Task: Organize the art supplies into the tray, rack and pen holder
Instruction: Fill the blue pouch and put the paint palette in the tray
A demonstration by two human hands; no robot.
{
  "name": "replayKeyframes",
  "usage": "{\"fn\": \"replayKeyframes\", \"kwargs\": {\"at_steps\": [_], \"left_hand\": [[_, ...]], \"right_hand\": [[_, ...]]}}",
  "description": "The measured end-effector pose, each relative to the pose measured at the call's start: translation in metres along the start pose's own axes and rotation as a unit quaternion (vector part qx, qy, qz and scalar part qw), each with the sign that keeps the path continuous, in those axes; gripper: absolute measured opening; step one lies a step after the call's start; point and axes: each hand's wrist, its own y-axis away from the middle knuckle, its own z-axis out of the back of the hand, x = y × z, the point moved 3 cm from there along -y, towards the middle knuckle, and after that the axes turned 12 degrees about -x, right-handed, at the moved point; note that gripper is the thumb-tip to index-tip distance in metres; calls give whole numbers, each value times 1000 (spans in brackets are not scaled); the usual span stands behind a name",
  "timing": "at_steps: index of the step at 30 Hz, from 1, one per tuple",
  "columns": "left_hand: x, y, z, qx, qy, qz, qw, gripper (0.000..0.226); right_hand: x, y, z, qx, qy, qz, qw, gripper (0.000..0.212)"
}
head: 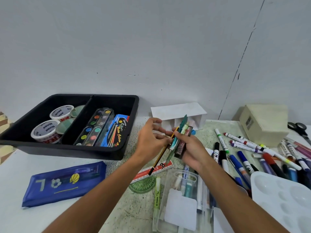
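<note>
Two bare forearms enter from the lower edge, one from about 7 o'clock and one from about 5 o'clock, and taper toward the middle of the view. No sleeve, watch, band or glove shows on either. The left hand (150, 140) and the right hand (191, 149) are both bare, with short nails as far as the soft focus allows; rings, if any, cannot be made out.
</note>
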Motion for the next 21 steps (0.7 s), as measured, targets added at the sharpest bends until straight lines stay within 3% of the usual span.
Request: {"fn": "replayKeyframes", "kwargs": {"at_steps": [4, 8, 10, 12, 14, 16, 21], "left_hand": [[2, -2, 4, -4, 23, 23, 999, 59], [1, 6, 9, -52, -12, -2, 999, 35], [10, 13, 13, -65, 36, 101, 992, 21], [27, 22, 15, -55, 156, 274, 948, 32], [36, 33, 15, -36, 296, 383, 875, 48], [35, 40, 11, -21, 392, 407, 825, 56], [13, 40, 14, -6, 459, 396, 795, 60]], "right_hand": [[0, 4, -4, -13, 18, 43, 999, 23], [5, 10, -8, -37, 8, 68, 997, 16], [10, 15, -12, -22, -14, 80, 996, 17], [15, 20, -18, -2, -38, 100, 994, 19], [16, 27, -25, 21, -64, 115, 991, 22], [16, 32, -32, 37, -69, 126, 989, 27], [3, 43, -48, 58, -43, 126, 989, 19]]}}
